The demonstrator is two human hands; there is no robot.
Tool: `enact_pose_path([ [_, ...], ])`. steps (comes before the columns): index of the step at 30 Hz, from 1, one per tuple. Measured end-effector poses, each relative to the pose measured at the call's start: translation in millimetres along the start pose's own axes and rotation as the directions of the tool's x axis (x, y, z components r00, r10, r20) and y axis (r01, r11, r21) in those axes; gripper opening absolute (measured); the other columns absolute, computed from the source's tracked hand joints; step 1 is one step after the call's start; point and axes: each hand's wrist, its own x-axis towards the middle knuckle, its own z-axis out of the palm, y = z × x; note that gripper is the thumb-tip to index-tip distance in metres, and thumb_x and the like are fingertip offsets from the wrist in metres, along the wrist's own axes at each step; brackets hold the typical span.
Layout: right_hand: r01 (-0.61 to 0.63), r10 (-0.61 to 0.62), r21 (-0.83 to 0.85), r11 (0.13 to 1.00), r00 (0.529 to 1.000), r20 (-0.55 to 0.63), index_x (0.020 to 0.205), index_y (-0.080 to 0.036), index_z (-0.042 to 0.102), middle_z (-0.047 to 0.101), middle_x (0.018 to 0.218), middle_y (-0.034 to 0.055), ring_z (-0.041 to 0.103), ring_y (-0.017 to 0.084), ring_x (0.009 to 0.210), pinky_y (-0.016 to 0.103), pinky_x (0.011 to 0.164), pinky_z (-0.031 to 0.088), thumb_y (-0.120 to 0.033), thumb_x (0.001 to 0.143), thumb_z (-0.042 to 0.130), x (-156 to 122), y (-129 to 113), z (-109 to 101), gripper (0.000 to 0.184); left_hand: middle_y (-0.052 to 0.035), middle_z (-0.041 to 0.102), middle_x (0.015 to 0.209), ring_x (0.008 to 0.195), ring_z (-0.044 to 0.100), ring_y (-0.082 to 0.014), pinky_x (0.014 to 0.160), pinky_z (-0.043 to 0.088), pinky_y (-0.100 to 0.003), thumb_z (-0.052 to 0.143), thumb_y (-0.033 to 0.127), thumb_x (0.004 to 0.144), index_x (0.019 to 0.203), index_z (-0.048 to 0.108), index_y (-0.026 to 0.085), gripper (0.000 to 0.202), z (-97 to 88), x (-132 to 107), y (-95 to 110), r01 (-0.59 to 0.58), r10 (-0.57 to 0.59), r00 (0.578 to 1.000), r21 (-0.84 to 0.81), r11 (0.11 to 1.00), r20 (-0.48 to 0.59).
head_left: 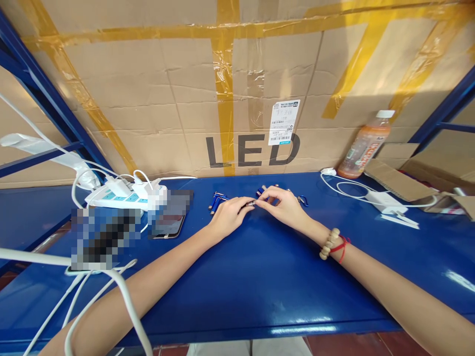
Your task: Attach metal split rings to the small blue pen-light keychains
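Note:
Both of my hands meet over the blue tabletop [237,277]. Between the fingers of my left hand [228,216] is a small dark cylindrical piece with a silvery metal end [251,203]; its exact kind is too small to make out. My right hand [284,205] pinches the metal end between thumb and forefinger. Just left of my left hand lie several small blue cylinders [216,202] with metal parts. More small blue pieces [261,191] sit behind my right hand, partly hidden by it. A small metal clip [303,200] lies to its right.
At left are a white power strip [122,198] with plugs, a phone [170,215], and white cables [122,291] crossing over my left forearm. A drink bottle [365,146], a white charger [388,201] and an open carton [441,168] stand right. A large taped cardboard box [178,109] forms the back.

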Motion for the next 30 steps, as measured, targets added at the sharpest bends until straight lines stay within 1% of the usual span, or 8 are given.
enact_pose_path([
  [3, -0.104, 0.088, -0.148, 0.983, 0.99, -0.112, 0.075, -0.021, 0.067, 0.065, 0.082, 0.0023, 0.058, 0.012, 0.064, 0.025, 0.056, 0.041, -0.046, 0.08, 0.055, 5.0, 6.7, -13.9, 0.028, -0.0036, 0.068, 0.104, 0.094, 0.065, -0.017, 0.085, 0.051, -0.029, 0.045, 0.024, 0.091, 0.11, 0.058, 0.02, 0.024, -1.4, 0.5, 0.9, 0.039, -0.039, 0.999, 0.0, 0.999, -0.002],
  [5, -0.226, 0.177, -0.304, 0.925, 0.967, -0.182, 0.075, -0.023, 0.068, 0.066, 0.085, 0.0012, 0.059, 0.013, 0.064, 0.026, 0.054, 0.038, -0.047, 0.079, 0.055, 8.3, 15.2, -26.2, 0.028, -0.0032, 0.068, 0.106, 0.096, 0.064, -0.0167, 0.086, 0.05, -0.028, 0.045, 0.023, 0.091, 0.109, 0.058, 0.02, 0.023, -2.8, 1.1, 2.4, 0.047, -0.047, 0.999, -0.002, 0.999, 0.013],
  [11, -0.325, 0.352, -0.609, 0.723, 0.933, -0.079, 0.071, -0.021, 0.069, 0.067, 0.091, 0.0052, 0.061, 0.021, 0.078, 0.028, 0.053, 0.035, -0.045, 0.079, 0.053, 11.9, 37.7, -45.0, 0.03, -0.0028, 0.068, 0.103, 0.093, 0.064, -0.0166, 0.083, 0.051, -0.027, 0.047, 0.024, 0.09, 0.105, 0.058, 0.019, 0.02, -3.3, 1.6, 4.4, 0.032, -0.032, 0.999, 0.017, 0.999, 0.032],
  [15, -0.364, 0.394, -0.634, 0.682, 0.913, -0.101, 0.073, -0.02, 0.07, 0.069, 0.092, 0.0063, 0.063, 0.021, 0.08, 0.027, 0.053, 0.036, -0.04, 0.08, 0.053, 13.3, 36.2, -48.8, 0.027, -0.0022, 0.068, 0.1, 0.091, 0.065, -0.0161, 0.081, 0.051, -0.026, 0.047, 0.024, 0.09, 0.104, 0.058, 0.02, 0.018, -1.7, 1.8, 3.0, 0.012, -0.012, 1.0, 0.024, 1.0, 0.018],
  [19, -0.389, 0.417, -0.628, 0.673, 0.902, -0.112, 0.071, -0.022, 0.07, 0.071, 0.088, 0.0059, 0.063, 0.023, 0.079, 0.028, 0.053, 0.036, -0.044, 0.077, 0.054, 14.1, 32.5, -52.3, 0.029, -0.0024, 0.068, 0.099, 0.09, 0.065, -0.0162, 0.081, 0.051, -0.027, 0.047, 0.025, 0.09, 0.104, 0.058, 0.02, 0.019, -1.5, 1.8, 2.5, 0.002, -0.002, 1.0, 0.018, 1.0, 0.021],
  [23, -0.347, 0.375, -0.631, 0.694, 0.922, -0.095, 0.076, -0.022, 0.072, 0.071, 0.09, 0.0062, 0.064, 0.023, 0.08, 0.028, 0.051, 0.037, -0.044, 0.079, 0.051, 13.5, 33.3, -49.7, 0.031, -0.0022, 0.068, 0.096, 0.088, 0.065, -0.0159, 0.079, 0.051, -0.027, 0.046, 0.026, 0.091, 0.104, 0.057, 0.02, 0.019, -2.2, 1.4, 2.7, -0.01, 0.01, 1.0, 0.013, 1.0, 0.019],
  [26, -0.321, 0.337, -0.634, 0.704, 0.936, -0.099, 0.081, -0.024, 0.073, 0.071, 0.09, 0.0048, 0.064, 0.021, 0.078, 0.026, 0.05, 0.036, -0.038, 0.079, 0.051, 13.8, 30.2, -50.2, 0.026, -0.0021, 0.068, 0.095, 0.087, 0.065, -0.0156, 0.079, 0.051, -0.026, 0.045, 0.027, 0.091, 0.104, 0.057, 0.02, 0.019, -2.3, 1.3, 2.7, -0.016, 0.016, 1.0, 0.013, 1.0, 0.012],
  [30, -0.316, 0.382, -0.648, 0.693, 0.923, -0.042, 0.076, -0.026, 0.073, 0.072, 0.08, 0.0023, 0.064, 0.02, 0.074, 0.025, 0.049, 0.036, -0.034, 0.073, 0.061, 13.2, 22.9, -58.3, 0.015, -0.0024, 0.068, 0.095, 0.088, 0.065, -0.0159, 0.079, 0.051, -0.027, 0.045, 0.026, 0.091, 0.104, 0.057, 0.02, 0.019, -2.7, 1.6, 3.2, -0.008, 0.007, 1.0, 0.008, 1.0, 0.021],
])
